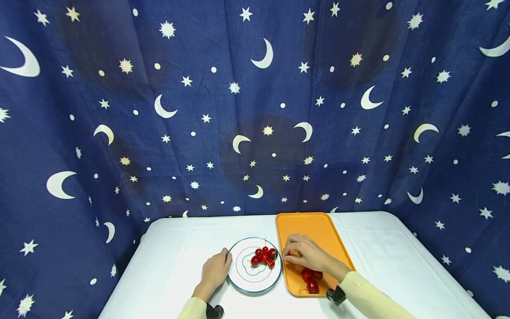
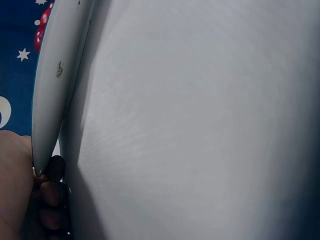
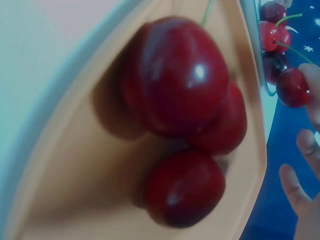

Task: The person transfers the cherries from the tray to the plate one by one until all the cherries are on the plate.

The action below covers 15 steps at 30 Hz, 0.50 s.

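Observation:
My left hand (image 1: pixel 215 268) grips the left rim of a round white plate (image 1: pixel 250 283) with a dark green edge; in the left wrist view its fingers (image 2: pixel 52 194) curl under that rim. Several red cherries (image 1: pixel 264 257) with stems lie on the plate's right side. Over the left side of an orange tray (image 1: pixel 307 226), my right hand (image 1: pixel 306 253) pinches a dark red cherry (image 3: pixel 293 87) at the fingertips, close to the plate. Beneath the right wrist, three more cherries (image 1: pixel 312 285) lie together at the tray's near end, large in the right wrist view.
Plate and tray stand side by side on a white-covered table (image 1: pixel 175 248). A dark blue curtain (image 1: pixel 215 88) printed with moons and stars hangs behind the table and along both sides. Each wrist wears a small black camera (image 1: pixel 336 295).

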Motion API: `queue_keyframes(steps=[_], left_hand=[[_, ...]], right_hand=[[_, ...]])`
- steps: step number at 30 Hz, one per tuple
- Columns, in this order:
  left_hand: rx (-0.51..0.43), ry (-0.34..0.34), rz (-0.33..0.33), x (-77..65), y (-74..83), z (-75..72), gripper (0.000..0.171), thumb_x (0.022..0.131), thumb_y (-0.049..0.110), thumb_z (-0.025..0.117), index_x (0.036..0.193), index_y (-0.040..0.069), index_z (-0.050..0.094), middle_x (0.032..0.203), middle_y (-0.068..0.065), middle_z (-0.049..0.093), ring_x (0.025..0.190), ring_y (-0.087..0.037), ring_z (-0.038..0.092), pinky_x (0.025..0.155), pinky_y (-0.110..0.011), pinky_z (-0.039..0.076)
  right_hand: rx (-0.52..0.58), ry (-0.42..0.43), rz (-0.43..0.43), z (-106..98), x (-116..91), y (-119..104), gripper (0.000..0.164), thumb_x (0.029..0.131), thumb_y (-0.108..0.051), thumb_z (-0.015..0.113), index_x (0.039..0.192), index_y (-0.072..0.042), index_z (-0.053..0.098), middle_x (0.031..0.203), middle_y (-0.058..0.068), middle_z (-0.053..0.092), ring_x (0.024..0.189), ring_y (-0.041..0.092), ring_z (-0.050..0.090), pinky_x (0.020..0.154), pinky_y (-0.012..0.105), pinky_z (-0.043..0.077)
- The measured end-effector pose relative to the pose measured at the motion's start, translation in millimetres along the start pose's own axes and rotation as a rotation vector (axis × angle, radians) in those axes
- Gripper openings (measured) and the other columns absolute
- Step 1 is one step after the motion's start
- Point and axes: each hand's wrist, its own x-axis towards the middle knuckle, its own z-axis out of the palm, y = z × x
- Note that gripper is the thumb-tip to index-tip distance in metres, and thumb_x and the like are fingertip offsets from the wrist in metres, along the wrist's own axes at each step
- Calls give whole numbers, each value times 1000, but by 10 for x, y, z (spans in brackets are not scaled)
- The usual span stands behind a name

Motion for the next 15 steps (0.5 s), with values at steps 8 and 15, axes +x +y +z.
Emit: queue_keyframes(steps=[8, 15], left_hand=[[-6, 8, 8, 2, -18, 8, 31, 105, 26, 53, 117, 2, 68, 93, -14, 76, 78, -28, 69, 71, -43, 52], [3, 7, 1, -1, 4, 11, 34, 104, 27, 54, 120, 0, 68, 98, -17, 76, 84, -32, 72, 76, -46, 54]], right_hand=[[58, -1, 14, 35, 48, -47, 5, 94, -31, 75, 93, -27, 75, 93, -16, 68, 90, 8, 59, 82, 29, 42], [111, -7, 19, 64, 91, -92, 11, 95, -35, 73, 94, -24, 75, 93, -14, 72, 88, 12, 61, 82, 27, 47]])
